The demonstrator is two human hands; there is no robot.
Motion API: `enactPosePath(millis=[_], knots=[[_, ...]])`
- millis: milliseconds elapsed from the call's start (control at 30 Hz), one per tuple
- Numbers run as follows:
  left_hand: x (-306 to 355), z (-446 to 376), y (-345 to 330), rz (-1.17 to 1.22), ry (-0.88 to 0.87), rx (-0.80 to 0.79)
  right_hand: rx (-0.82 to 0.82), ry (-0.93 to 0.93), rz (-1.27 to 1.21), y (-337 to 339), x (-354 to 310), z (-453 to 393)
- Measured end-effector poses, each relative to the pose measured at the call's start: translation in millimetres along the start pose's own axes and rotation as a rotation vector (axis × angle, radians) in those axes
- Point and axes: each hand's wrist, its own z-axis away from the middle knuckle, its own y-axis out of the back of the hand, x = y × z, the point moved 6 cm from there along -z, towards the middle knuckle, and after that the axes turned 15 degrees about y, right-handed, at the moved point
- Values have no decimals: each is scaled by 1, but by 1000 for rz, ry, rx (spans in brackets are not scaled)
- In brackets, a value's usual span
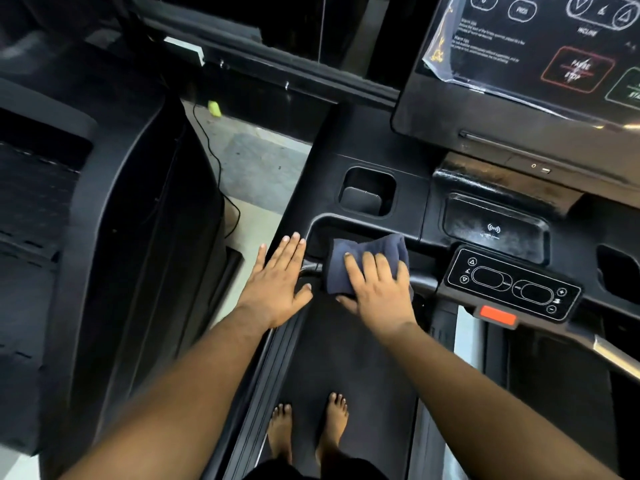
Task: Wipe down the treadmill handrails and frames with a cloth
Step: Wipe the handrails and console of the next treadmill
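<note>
A dark blue cloth [360, 252] is wrapped over the black front handrail [310, 266] of the treadmill, just below the console. My right hand [379, 287] presses on the cloth and grips it around the bar. My left hand [277, 280] lies flat with fingers spread on the left frame arm [294, 202], just left of the cloth, holding nothing. The bar under the cloth is hidden.
A small control panel [512, 284] with a red stop tab [498, 315] sits right of the cloth. Above are a cup recess [367, 192], a phone tray [493, 228] and the display [540, 53]. My bare feet [308, 424] stand on the belt. Another treadmill [104, 220] stands left.
</note>
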Motion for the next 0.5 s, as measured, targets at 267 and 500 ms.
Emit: enactPosePath(millis=[267,500], knots=[[0,3,1,-25,14,3,-77,-19,-157,14,17,-16],[0,0,1,-22,20,-7,-137,-68,-166,14,28,-25]])
